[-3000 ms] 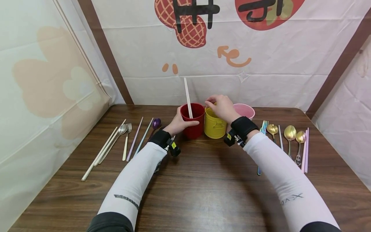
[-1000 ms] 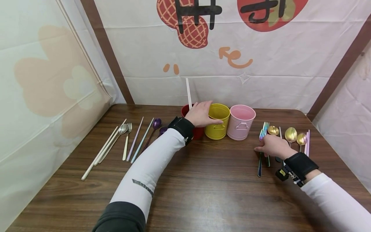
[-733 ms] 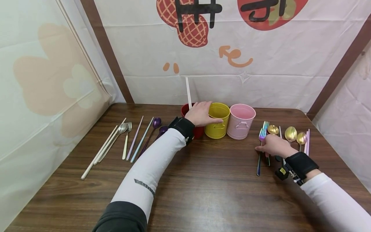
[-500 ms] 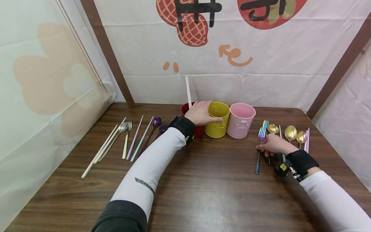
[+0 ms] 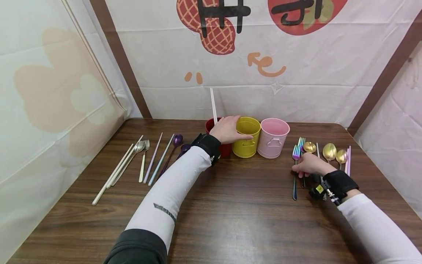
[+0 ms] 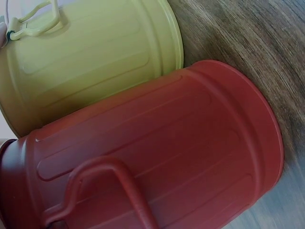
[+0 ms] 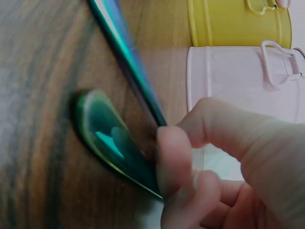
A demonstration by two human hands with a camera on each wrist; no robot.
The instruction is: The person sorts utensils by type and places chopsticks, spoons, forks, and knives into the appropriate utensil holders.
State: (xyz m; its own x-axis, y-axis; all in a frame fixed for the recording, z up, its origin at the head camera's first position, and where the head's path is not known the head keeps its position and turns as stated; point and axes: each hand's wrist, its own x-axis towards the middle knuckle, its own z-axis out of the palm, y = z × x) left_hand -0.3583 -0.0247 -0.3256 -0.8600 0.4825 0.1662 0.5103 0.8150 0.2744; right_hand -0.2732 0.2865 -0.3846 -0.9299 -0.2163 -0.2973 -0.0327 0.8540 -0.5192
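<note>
White chopsticks (image 5: 213,106) stand in the red bucket (image 5: 225,151) at the centre of the frame, the only cutlery I can see put away. Nothing pokes above the rims of the yellow bucket (image 5: 244,151) or the pink bucket (image 5: 267,146), so I judge I'm near the beginning.

Plenty is left on the surface (image 5: 211,227): at left, pale chopsticks (image 5: 113,174), a silver spoon (image 5: 140,146), a silver fork (image 5: 147,145), coloured sticks (image 5: 162,160) and purple spoons (image 5: 178,140); at right, gold spoons (image 5: 329,151) and pink chopsticks (image 5: 348,161).

Right of centre is the rainbow fork (image 5: 296,152), its handle pinched between thumb and finger of my right hand (image 5: 310,164); whether it is fully off the wood I can't tell. A second fork (image 5: 301,142) is just beside it, not yet dealt with. My left hand (image 5: 229,130) is loosely spread at the yellow bucket, thumb straight across its front; how firmly it presses, I can't tell.
</note>
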